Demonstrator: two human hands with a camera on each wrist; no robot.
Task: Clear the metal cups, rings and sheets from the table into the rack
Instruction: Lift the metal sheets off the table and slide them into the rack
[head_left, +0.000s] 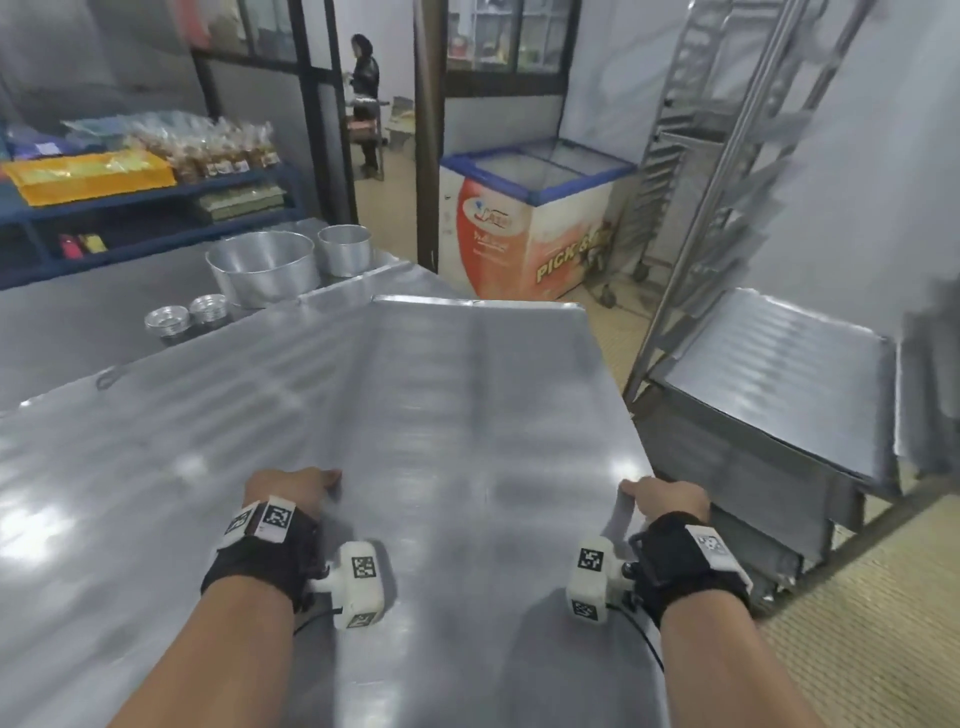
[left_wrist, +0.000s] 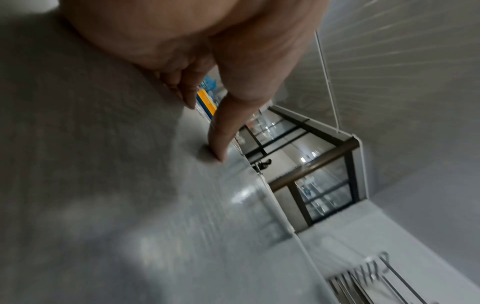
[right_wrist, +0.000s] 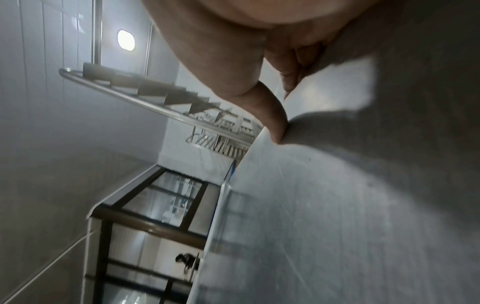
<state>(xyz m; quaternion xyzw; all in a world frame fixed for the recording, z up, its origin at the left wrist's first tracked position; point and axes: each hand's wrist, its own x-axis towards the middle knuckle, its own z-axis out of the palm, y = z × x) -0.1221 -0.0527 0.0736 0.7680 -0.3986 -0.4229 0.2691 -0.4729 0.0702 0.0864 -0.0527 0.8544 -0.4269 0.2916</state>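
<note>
A large metal sheet (head_left: 467, 395) is held flat between my hands, over the table's right end. My left hand (head_left: 293, 486) grips its left edge and my right hand (head_left: 667, 499) grips its right edge, each with the thumb on top. The left wrist view shows the thumb (left_wrist: 221, 144) pressing on the sheet (left_wrist: 103, 185); the right wrist view shows the same (right_wrist: 275, 123) on the sheet (right_wrist: 350, 205). The tall metal rack (head_left: 737, 197) stands to the right, with sheets (head_left: 779, 374) lying low in it. Two small metal cups (head_left: 166, 319) and two round rings (head_left: 265, 265) stand on the table (head_left: 78, 322) behind.
A chest freezer (head_left: 535, 208) stands beyond the table's far corner, beside a second rack (head_left: 660, 197). Blue shelves (head_left: 130, 202) with packaged goods line the left wall. A person (head_left: 366, 98) stands in the doorway. Tiled floor (head_left: 857, 623) lies between me and the rack.
</note>
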